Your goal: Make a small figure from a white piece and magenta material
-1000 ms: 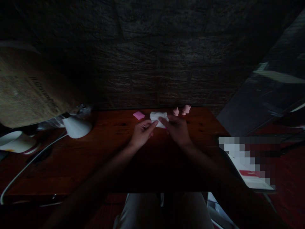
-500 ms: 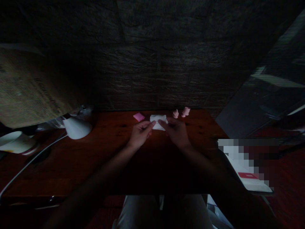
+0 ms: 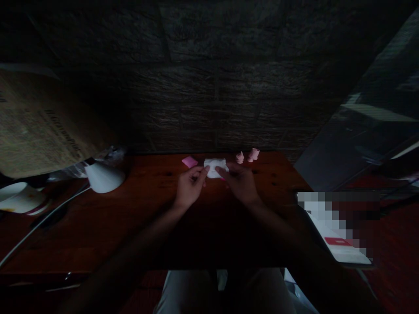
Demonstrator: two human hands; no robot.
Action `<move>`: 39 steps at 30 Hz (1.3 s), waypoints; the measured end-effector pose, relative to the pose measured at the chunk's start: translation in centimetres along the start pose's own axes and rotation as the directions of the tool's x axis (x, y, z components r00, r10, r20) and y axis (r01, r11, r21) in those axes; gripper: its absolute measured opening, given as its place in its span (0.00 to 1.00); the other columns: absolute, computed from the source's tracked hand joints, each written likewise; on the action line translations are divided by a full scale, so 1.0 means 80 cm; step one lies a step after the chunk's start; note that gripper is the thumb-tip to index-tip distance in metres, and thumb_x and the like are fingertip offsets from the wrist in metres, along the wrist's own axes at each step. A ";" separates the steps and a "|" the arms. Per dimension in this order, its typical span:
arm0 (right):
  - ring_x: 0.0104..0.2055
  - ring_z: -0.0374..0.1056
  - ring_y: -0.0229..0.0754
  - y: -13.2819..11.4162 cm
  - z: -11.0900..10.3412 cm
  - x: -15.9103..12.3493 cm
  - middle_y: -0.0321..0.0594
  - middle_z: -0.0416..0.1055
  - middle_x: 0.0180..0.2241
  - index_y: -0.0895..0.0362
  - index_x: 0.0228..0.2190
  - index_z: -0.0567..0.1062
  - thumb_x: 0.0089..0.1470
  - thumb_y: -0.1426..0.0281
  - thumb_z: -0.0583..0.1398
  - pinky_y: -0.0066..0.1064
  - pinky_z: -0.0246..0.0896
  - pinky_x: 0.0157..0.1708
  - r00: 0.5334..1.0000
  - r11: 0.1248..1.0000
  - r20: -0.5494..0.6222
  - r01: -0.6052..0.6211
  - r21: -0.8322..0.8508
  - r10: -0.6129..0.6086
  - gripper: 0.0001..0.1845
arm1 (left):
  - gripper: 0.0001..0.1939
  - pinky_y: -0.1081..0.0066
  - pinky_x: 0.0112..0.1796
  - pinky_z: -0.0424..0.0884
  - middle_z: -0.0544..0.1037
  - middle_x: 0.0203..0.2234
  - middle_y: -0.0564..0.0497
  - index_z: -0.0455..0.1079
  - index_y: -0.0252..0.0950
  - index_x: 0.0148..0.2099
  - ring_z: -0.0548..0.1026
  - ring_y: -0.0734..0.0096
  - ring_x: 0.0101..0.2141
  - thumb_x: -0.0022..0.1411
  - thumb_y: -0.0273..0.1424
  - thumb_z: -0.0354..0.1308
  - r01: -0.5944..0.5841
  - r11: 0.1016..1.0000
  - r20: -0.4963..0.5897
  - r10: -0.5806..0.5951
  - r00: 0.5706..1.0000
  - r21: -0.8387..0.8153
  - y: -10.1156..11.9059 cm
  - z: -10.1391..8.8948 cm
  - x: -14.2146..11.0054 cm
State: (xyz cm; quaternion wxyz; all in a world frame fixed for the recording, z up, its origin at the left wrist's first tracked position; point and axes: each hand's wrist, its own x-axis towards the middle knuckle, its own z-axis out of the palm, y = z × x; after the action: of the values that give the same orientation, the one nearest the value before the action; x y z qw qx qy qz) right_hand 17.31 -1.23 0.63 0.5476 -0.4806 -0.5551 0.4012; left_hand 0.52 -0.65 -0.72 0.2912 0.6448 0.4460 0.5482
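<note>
Between my two hands is a small white folded piece, soft-looking, of cloth or paper; I cannot tell which. My left hand pinches its left side, thumb on top. On the right side my right hand grips it the same way, fingers mostly hidden behind. A bit of bright pink shows at its lower right edge, near the right thumb. A flat pink square lies just beyond my left hand. Past my right hand stand two small pale pink objects, their kind unclear in the dim light.
The wooden table meets a dark stone-patterned wall. At left are a brown paper bag, a white cone-shaped object, a white cord and a paper cup. A partly blurred-out white-and-red item sits at right.
The white piece is turned slightly in my fingers, and pink now shows at its lower right edge. Both hands keep their hold. The view has shifted slightly.
</note>
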 end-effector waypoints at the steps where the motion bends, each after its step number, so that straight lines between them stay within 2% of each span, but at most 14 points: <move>1: 0.17 0.58 0.33 0.000 0.000 0.000 0.32 0.68 0.19 0.56 0.29 0.81 0.45 0.48 0.70 0.29 0.52 0.19 1.000 1.000 0.003 -0.002 -0.004 0.002 0.23 | 0.21 0.74 0.24 0.63 0.69 0.14 0.58 0.72 0.37 0.28 0.65 0.77 0.17 0.65 0.48 0.61 -0.004 1.000 0.012 0.004 1.000 0.000 0.000 0.000 0.000; 4: 0.18 0.60 0.34 0.001 -0.001 0.001 0.33 0.70 0.21 0.56 0.29 0.80 0.43 0.47 0.71 0.29 0.54 0.19 0.999 0.999 0.010 -0.038 0.005 0.038 0.24 | 0.23 0.75 0.23 0.62 0.69 0.14 0.58 0.71 0.37 0.26 0.64 0.78 0.17 0.64 0.50 0.61 0.001 1.000 0.047 0.000 0.999 -0.029 0.000 -0.002 0.001; 8: 0.19 0.59 0.34 -0.003 0.000 0.002 0.33 0.72 0.23 0.56 0.29 0.80 0.39 0.47 0.72 0.29 0.54 0.19 0.996 0.994 0.016 -0.088 0.058 0.087 0.25 | 0.24 0.75 0.18 0.56 0.68 0.14 0.58 0.72 0.37 0.31 0.61 0.79 0.15 0.62 0.54 0.61 0.092 0.986 0.101 -0.078 0.992 -0.137 -0.003 0.000 0.003; 13: 0.19 0.56 0.33 -0.009 -0.002 0.004 0.30 0.65 0.18 0.56 0.25 0.78 0.40 0.47 0.72 0.29 0.51 0.20 0.994 0.992 0.043 -0.101 0.080 0.098 0.25 | 0.27 0.75 0.18 0.54 0.66 0.14 0.59 0.68 0.38 0.28 0.59 0.80 0.14 0.57 0.58 0.64 0.241 0.943 0.259 -0.179 0.949 -0.229 -0.003 0.002 0.005; 16: 0.19 0.56 0.33 -0.008 -0.004 0.006 0.28 0.62 0.15 0.55 0.24 0.76 0.41 0.46 0.71 0.29 0.50 0.20 0.995 0.991 0.036 -0.101 0.085 0.098 0.26 | 0.29 0.75 0.19 0.54 0.64 0.13 0.59 0.65 0.37 0.24 0.58 0.81 0.14 0.57 0.58 0.63 0.287 0.920 0.312 -0.199 0.929 -0.267 -0.005 0.001 0.006; 20: 0.19 0.56 0.33 -0.006 -0.004 0.007 0.29 0.64 0.17 0.55 0.25 0.76 0.39 0.46 0.72 0.29 0.50 0.20 0.993 0.985 0.020 -0.121 0.121 0.119 0.26 | 0.30 0.75 0.19 0.52 0.64 0.14 0.59 0.63 0.37 0.22 0.57 0.82 0.15 0.56 0.57 0.64 0.329 0.889 0.320 -0.225 0.920 -0.319 -0.010 -0.001 0.010; 25: 0.20 0.56 0.33 -0.007 -0.003 0.008 0.30 0.66 0.19 0.56 0.26 0.77 0.37 0.47 0.73 0.29 0.51 0.20 0.993 0.983 0.011 -0.119 0.140 0.119 0.27 | 0.24 0.75 0.19 0.50 0.65 0.16 0.60 0.70 0.36 0.30 0.57 0.82 0.16 0.52 0.53 0.70 0.375 0.850 0.314 -0.265 0.912 -0.370 -0.008 0.000 0.010; 29: 0.19 0.56 0.33 -0.006 -0.003 0.008 0.30 0.66 0.19 0.56 0.25 0.77 0.37 0.46 0.72 0.29 0.51 0.20 0.994 0.986 0.022 -0.109 0.126 0.107 0.27 | 0.23 0.76 0.20 0.51 0.66 0.16 0.60 0.74 0.35 0.33 0.59 0.82 0.17 0.49 0.50 0.72 0.382 0.862 0.318 -0.278 0.906 -0.335 -0.003 -0.001 0.008; 35: 0.20 0.57 0.34 -0.006 -0.005 0.007 0.30 0.64 0.18 0.56 0.26 0.77 0.41 0.46 0.71 0.29 0.51 0.20 0.996 0.991 0.041 -0.087 0.098 0.084 0.26 | 0.23 0.76 0.21 0.53 0.68 0.16 0.58 0.73 0.35 0.30 0.62 0.81 0.18 0.45 0.47 0.75 0.365 0.872 0.246 -0.295 0.923 -0.325 0.001 -0.002 0.008; 39: 0.20 0.56 0.33 -0.009 -0.005 0.007 0.30 0.67 0.20 0.56 0.29 0.78 0.39 0.47 0.72 0.29 0.52 0.21 0.990 0.984 0.096 -0.118 0.132 0.106 0.26 | 0.22 0.75 0.21 0.51 0.69 0.16 0.59 0.75 0.35 0.33 0.60 0.82 0.17 0.46 0.47 0.75 0.359 0.865 0.213 -0.300 0.930 -0.350 -0.002 -0.002 0.010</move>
State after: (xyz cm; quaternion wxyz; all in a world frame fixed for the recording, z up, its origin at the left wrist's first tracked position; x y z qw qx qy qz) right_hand 17.66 -0.91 1.51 0.5309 -0.4541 -0.5219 0.4895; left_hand 0.35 0.13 -0.42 0.5339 0.5292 0.4105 0.5162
